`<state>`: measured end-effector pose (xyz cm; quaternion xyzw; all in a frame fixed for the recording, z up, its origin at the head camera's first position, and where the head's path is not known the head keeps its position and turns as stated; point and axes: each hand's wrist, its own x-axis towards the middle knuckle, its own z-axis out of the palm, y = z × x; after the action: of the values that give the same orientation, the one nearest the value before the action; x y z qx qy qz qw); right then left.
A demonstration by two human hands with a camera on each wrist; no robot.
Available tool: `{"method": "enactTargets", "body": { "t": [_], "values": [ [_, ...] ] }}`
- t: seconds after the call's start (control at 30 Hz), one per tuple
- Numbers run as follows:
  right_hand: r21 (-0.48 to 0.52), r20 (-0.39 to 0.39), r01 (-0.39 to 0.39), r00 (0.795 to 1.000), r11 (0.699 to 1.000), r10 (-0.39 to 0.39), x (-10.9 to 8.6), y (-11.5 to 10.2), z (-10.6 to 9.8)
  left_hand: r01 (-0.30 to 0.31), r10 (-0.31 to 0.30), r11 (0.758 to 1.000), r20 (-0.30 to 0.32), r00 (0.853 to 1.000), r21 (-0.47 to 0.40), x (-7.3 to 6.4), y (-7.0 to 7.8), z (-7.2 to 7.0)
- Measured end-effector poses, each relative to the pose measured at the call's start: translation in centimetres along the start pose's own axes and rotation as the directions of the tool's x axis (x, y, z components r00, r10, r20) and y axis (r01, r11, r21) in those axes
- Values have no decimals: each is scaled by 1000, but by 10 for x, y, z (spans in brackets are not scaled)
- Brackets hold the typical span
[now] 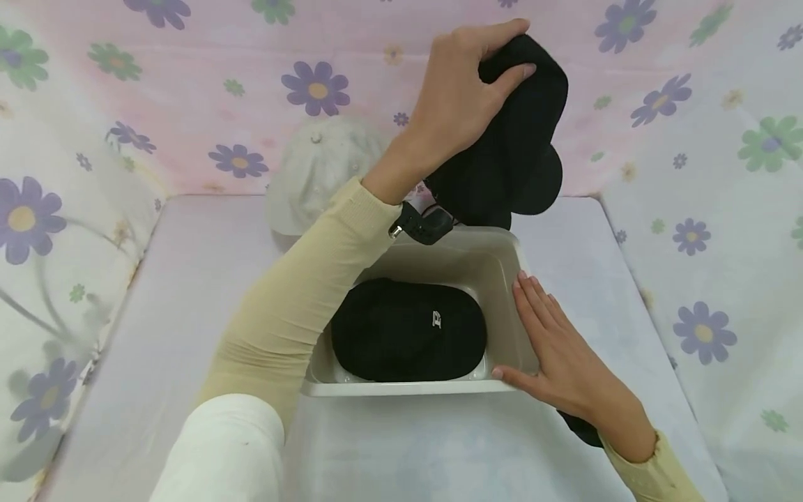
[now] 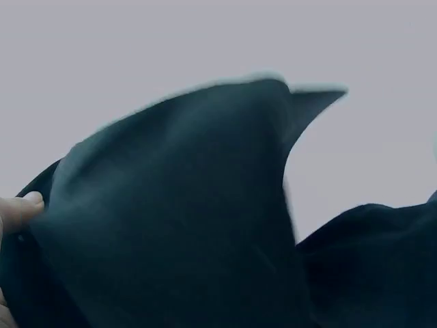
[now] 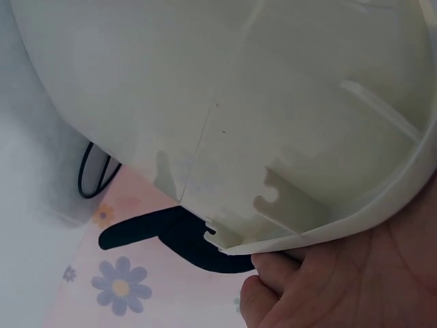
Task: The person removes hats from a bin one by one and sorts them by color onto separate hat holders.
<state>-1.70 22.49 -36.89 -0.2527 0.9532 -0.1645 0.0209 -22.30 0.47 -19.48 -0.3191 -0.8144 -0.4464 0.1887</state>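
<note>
My left hand (image 1: 461,87) pinches a black cap (image 1: 527,132) between thumb and fingers, raised above the back of a white plastic bin (image 1: 523,307). Its dark cloth (image 2: 177,205) fills much of the left wrist view, with the thumb at the left edge. Inside the bin lies another black cap (image 1: 401,331), crown up, with a small white letter on it. My right hand (image 1: 564,355) rests on the bin's right side, fingers straight along the rim and thumb at the front corner. In the right wrist view the palm (image 3: 355,273) lies against the bin's outside (image 3: 150,89).
A white cap (image 1: 323,171) sits behind the bin to the left, partly covered by my left arm. A pale cloth (image 1: 188,265) covers the table. Flower-printed fabric (image 1: 238,104) encloses the back and both sides.
</note>
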Motion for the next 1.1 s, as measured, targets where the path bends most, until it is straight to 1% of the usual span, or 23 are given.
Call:
{"method": "enactTargets", "body": {
  "t": [0.03, 0.1, 0.17, 0.27, 0.33, 0.4, 0.47, 0.53, 0.63, 0.7, 0.77, 0.9, 1.0, 1.03, 1.1],
  "values": [
    [2, -2, 0, 1000, 1000, 0, 0, 0, 0, -14, 14, 1000, -12, 1000, 1, 1, 0, 1],
    [4, -6, 1, 1000, 1000, -1, 0, 0, 0, -15, 15, 1000, -20, 1000, 1, 1, -2, 2],
    [8, -10, 4, 1000, 1000, -4, -1, -1, 1, 7, -7, 1000, -11, 1000, 1, 1, -6, 4],
    [11, -12, 3, 1000, 1000, -3, -1, -1, 1, 83, -83, 997, 25, 996, -2, -1, -20, 9],
    [13, -10, -1, 1000, 1000, 2, 0, -1, 1, 115, -115, 993, 36, 993, 7, -3, -32, 12],
    [17, -10, -3, 1000, 1000, 3, 0, -2, 2, 158, -158, 987, 57, 986, 18, -6, -43, 16],
    [18, -12, -4, 1000, 1000, 4, 0, -2, 3, 187, -190, 981, 82, 978, 46, -9, -51, 18],
    [20, -15, -1, 1000, 1000, 2, 0, -2, 3, 216, -225, 973, 126, 966, 78, -13, -57, 22],
    [25, -18, 0, 1000, 1000, 1, -1, -1, 3, 243, -261, 963, 177, 949, 118, -18, -67, 28],
    [29, -19, 2, 1000, 1000, -1, 0, -2, 4, 249, -272, 959, 196, 942, 133, -21, -72, 31],
    [30, -21, 5, 1000, 1000, -4, 0, -2, 4, 242, -271, 958, 212, 939, 152, -24, -75, 35],
    [29, -28, 10, 1000, 1000, -9, 0, -2, 4, 223, -265, 955, 228, 937, 195, -25, -78, 39],
    [29, -29, 9, 1000, 1000, -8, -1, -2, 4, 211, -261, 953, 232, 937, 219, -22, -78, 42],
    [28, -29, 9, 1000, 1000, -8, -1, -2, 4, 208, -262, 951, 241, 934, 228, -21, -78, 42],
    [28, -27, 8, 1000, 1000, -7, -1, -2, 4, 208, -275, 946, 280, 920, 247, -18, -76, 44]
  ]
}}
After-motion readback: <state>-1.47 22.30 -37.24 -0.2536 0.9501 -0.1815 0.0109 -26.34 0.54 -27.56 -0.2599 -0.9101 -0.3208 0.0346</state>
